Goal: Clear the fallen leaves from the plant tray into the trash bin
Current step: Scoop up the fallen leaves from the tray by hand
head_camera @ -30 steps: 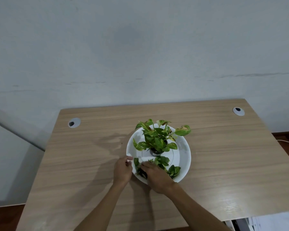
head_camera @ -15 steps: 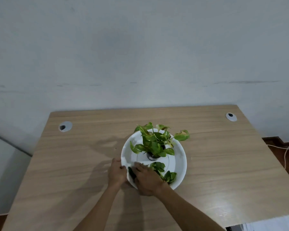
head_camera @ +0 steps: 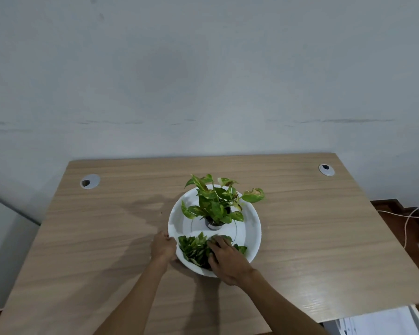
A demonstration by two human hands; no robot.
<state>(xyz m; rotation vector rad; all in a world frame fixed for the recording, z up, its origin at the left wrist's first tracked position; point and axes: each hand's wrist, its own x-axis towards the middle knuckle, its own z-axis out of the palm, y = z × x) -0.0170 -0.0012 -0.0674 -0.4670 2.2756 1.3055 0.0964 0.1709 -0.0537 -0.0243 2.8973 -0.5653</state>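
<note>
**Gathering loose leaves at the near edge of the tray**

I am standing at the near side of a wooden desk [head_camera: 300, 238] and looking down at a round white tray [head_camera: 250, 228] that is sitting near the middle of it. A small potted plant [head_camera: 215, 204] is standing upright in the tray, a little toward the far side, its green and yellow leaves reaching out past the far and right rim.

The fallen leaves [head_camera: 195, 249] are lying in a loose heap inside the tray, against its near-left wall, between my two hands. A couple more are showing just to the right of my right hand, also inside the tray.

My left hand [head_camera: 163, 246] is gripping the tray's left rim from outside, fingers curled against the wall and thumb up at the lip. My right hand [head_camera: 228, 259] is reaching over the near rim and resting palm down on the heap, fingers loosely curved and slightly apart, the tips pressing into the leaves. I cannot tell whether any leaf is actually pinched under those fingers, since the back of the hand is covering them.

Two grey cable grommets are sitting in the desk's far corners, one on the left [head_camera: 90, 181] and one on the right [head_camera: 326, 169]. A plain pale wall [head_camera: 203, 81] is rising behind the desk, and a thin cord [head_camera: 408, 222] is trailing across the floor to the right.
</note>
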